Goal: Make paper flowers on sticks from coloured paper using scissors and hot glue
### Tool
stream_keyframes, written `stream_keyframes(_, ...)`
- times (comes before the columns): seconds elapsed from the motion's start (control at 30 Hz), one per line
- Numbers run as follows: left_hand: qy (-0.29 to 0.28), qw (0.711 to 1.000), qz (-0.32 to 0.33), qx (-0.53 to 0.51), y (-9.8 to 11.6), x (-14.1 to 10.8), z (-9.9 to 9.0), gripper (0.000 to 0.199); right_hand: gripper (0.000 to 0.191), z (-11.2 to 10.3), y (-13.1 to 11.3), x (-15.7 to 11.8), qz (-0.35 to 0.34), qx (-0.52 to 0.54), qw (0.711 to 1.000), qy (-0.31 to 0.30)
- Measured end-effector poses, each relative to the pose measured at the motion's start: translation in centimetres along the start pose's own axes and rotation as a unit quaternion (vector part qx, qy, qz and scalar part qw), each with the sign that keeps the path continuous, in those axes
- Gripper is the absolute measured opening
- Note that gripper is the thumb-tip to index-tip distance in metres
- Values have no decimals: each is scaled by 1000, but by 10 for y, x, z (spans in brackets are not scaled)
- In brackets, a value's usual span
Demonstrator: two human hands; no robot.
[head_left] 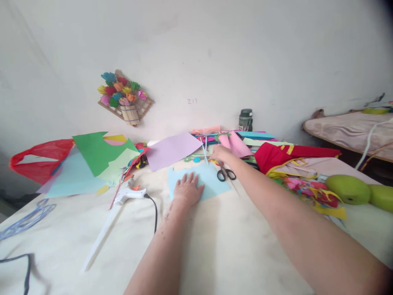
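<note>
My left hand (188, 190) lies flat, fingers spread, on a light blue paper sheet (215, 184) at the middle of the table. Further back, my right hand (220, 153) reaches among the craft pieces, beside the pink paper (241, 146); its fingertips are blurred, and whether they hold anything cannot be made out. Black-handled scissors (226, 175) lie just in front of it, over the sheet's right edge. To its left are a blue paper flower (196, 159) and a green one (187, 159). A purple sheet (173, 150) rests behind the blue sheet.
A white glue gun (130, 194) with a black cable lies at the left. Green paper (101, 151) and a red plastic bag (43, 157) are beyond it. Red fabric (276, 157), paper scraps (316, 190) and green fruit (348, 189) sit at the right. A bottle (245, 120) stands by the wall.
</note>
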State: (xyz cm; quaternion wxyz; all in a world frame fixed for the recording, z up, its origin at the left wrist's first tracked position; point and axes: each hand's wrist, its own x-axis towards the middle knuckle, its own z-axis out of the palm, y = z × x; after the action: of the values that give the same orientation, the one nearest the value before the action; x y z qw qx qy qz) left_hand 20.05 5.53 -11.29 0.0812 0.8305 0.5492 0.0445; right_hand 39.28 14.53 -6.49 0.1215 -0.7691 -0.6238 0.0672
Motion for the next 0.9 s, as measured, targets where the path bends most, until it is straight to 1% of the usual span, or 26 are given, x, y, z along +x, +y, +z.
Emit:
stream_keyframes(0.07,-8,1000,-1,0,0,-1,-5,56,25,1,3,-5,6,-52,998,-32)
stream_keyframes(0.13,-7,1000,1,4,0,-2,-9,55,30,3,4,-11,5,-80,996,-48)
stream_keyframes(0.27,2,1000,3,15,1,-4,-8,57,47,5,6,-21,-17,-96,994,-46)
stream_keyframes(0.33,0,1000,2,19,1,-5,-6,62,52,5,10,-23,-22,-95,994,-47)
stream_keyframes(0.53,-36,998,-5,46,1,-5,-4,71,39,5,23,-24,-42,-109,992,-44)
stream_keyframes(0.67,-48,997,-7,63,1,-4,-3,74,31,5,22,-29,-65,-137,988,-18)
stream_keyframes(0.8,-49,997,-9,66,1,-6,-4,75,33,7,17,-32,-82,-165,983,8)
stream_keyframes(0.9,-48,997,-9,67,2,-6,-4,75,34,10,14,-30,-114,-200,973,29)
